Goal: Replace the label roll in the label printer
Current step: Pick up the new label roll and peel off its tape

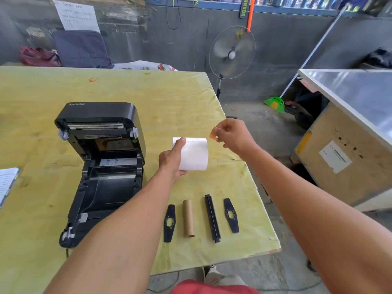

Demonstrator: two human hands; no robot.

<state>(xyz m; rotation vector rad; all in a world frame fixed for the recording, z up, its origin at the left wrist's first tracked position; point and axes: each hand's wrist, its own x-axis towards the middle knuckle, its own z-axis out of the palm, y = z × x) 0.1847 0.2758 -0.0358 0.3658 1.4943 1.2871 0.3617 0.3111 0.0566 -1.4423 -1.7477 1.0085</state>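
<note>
A black label printer [101, 166] sits on the yellow-green table [180, 98] with its lid up and its roll bay bare. My left hand [172, 160] grips a new white label roll [196, 154] just right of the printer, above the table. Up and to the right of the roll, my right hand [232, 135] pinches a small orange sticker [212, 135] between its fingertips. Near the front edge lie a brown cardboard core [188, 218], a black spindle bar [212, 218] and two black roll guides [169, 222] [231, 215], side by side.
A lined notepad [7, 183] pokes in at the table's left edge. A standing fan [232, 53] runs beyond the far right corner. A metal-topped crate [347, 149] stands to the right of the table. Bags lean against the back wall [80, 48].
</note>
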